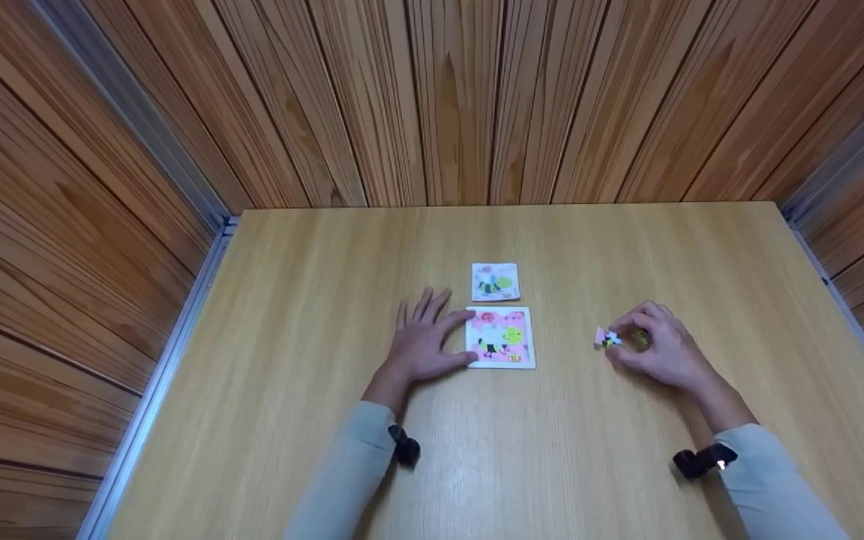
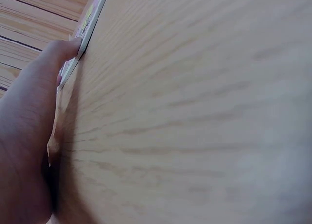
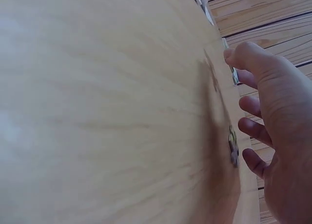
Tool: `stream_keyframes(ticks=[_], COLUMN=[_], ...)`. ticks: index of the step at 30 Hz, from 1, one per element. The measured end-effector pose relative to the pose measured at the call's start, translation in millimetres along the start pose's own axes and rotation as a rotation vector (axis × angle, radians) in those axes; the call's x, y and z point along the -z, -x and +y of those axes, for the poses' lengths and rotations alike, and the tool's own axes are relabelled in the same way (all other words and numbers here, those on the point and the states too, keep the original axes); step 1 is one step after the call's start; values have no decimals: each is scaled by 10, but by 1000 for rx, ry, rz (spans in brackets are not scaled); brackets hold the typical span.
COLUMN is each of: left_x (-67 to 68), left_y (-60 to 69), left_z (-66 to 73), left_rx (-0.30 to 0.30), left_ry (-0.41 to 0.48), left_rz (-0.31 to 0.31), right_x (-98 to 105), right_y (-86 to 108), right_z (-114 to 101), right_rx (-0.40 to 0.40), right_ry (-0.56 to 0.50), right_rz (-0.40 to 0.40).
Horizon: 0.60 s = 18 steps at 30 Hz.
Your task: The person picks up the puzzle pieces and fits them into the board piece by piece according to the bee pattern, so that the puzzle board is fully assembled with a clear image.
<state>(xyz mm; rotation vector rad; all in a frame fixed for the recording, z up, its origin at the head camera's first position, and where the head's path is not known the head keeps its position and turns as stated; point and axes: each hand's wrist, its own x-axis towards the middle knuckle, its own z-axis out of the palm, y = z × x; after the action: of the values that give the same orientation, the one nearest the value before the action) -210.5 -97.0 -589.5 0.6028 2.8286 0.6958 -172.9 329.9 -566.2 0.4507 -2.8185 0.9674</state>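
Note:
A small square jigsaw puzzle with a white frame and a pink picture of a bee lies on the table. My left hand is spread beside it, thumb and index finger resting on its two left corners. In the left wrist view the thumb presses the frame's edge. Off to the right, my right hand pinches a puzzle piece between thumb and index finger; the right wrist view shows this piece edge-on. More loose pieces lie on the table under that hand, partly hidden by it.
Just behind the puzzle lies a square picture card with a similar bee. The wooden table meets plank walls at the back and sides. Metal rails run along its side edges.

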Motion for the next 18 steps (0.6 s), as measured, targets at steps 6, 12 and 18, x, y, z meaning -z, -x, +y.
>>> stream_keyframes(ticks=[6, 12, 18], left_x=[5, 9, -5], left_y=[2, 3, -7], left_z=[1, -7, -5], left_rx=[-7, -4, -5], left_ry=[5, 2, -1], left_rz=[2, 0, -5], right_x=[-33, -122, -222], right_y=[-53, -128, -205], right_z=[-73, -180, -287], right_rx=[3, 15, 9], right_ry=[-19, -47, -48], right_rz=[-39, -86, -137])
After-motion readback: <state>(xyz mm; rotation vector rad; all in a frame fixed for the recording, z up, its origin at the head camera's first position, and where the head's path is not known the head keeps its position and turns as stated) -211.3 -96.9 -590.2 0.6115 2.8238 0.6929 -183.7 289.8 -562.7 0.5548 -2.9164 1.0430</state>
